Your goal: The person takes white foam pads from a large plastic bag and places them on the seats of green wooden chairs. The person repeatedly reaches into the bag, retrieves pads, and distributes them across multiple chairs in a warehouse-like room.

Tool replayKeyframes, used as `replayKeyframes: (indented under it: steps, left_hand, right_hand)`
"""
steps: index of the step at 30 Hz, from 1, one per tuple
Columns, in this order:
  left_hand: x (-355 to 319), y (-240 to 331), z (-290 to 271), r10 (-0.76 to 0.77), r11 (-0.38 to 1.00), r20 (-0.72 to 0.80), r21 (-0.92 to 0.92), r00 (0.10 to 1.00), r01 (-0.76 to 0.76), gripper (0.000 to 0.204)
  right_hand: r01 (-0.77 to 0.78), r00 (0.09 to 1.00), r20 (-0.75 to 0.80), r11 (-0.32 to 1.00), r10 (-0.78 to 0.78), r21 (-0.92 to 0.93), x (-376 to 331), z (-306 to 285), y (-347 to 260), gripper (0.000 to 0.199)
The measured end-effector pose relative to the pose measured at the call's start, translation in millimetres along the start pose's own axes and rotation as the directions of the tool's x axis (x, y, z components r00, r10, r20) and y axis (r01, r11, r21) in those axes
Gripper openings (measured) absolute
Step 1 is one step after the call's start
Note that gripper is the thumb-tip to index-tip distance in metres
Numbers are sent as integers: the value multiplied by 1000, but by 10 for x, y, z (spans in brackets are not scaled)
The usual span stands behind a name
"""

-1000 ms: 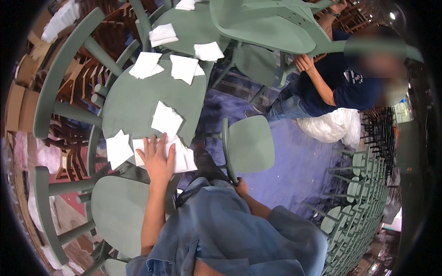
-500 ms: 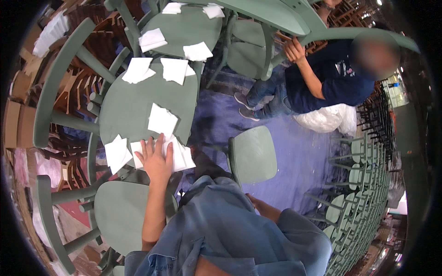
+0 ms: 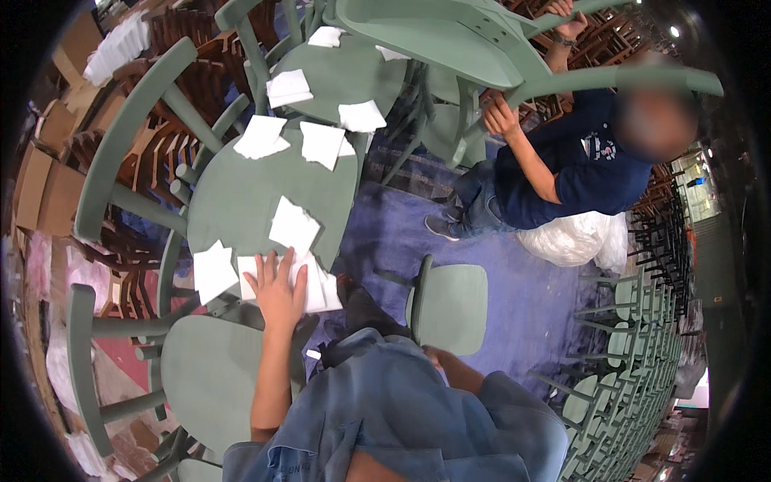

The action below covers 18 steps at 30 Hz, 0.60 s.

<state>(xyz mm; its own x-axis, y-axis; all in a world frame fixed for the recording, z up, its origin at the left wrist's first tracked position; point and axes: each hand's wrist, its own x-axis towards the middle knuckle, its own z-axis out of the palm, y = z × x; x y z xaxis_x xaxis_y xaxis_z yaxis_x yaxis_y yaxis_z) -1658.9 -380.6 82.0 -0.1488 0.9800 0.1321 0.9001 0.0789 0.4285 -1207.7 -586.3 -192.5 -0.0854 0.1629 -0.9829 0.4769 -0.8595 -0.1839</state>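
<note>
My left hand [image 3: 278, 291] lies flat with spread fingers on a pile of thin white pads [image 3: 322, 292]. The pile sits at the near edge of a green chair seat [image 3: 241, 197]. Beside that hand is a small stack of white pads [image 3: 214, 272], and just beyond it another white pad [image 3: 294, 226]. Two more groups of pads [image 3: 323, 145] rest on the far part of the same seat. My right hand [image 3: 438, 358] is low beside my body, mostly covered by my blue-grey shirt, so its fingers do not show.
At the far right a co-worker [image 3: 554, 161] holds up a green chair [image 3: 442, 40]. A lone green chair [image 3: 454, 309] stands on the bluish floor. Rows of green chairs [image 3: 618, 377] line the right. Bagged clear plastic [image 3: 566, 239] lies behind the co-worker. Cardboard boxes [image 3: 60, 193] stand left.
My view has shifted a little. The co-worker has stepped, and the raised chair shows lower and further left. My left hand stays on the pads.
</note>
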Motion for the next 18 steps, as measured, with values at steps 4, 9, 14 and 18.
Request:
replayKeyframes:
  steps: [4,9,14,18]
  left_hand:
    - [8,-25,57,24,1000,-46,7,999,-23,51]
    - [-14,-20,53,5,1000,-48,1,999,-5,52]
    - [-26,-14,47,-19,1000,-39,-8,999,19,52]
    - [-48,-45,59,-20,998,-86,-61,996,15,55]
  right_hand:
    - [202,953,-159,934,-257,-295,30,-443,-524,63]
    - [377,789,-468,915,-397,-142,-20,-654,-1253,82]
    - [201,721,-556,893,-414,-403,-256,-395,-1556,84]
    - [307,372,-610,713,-700,-630,-572,-95,-1943,81]
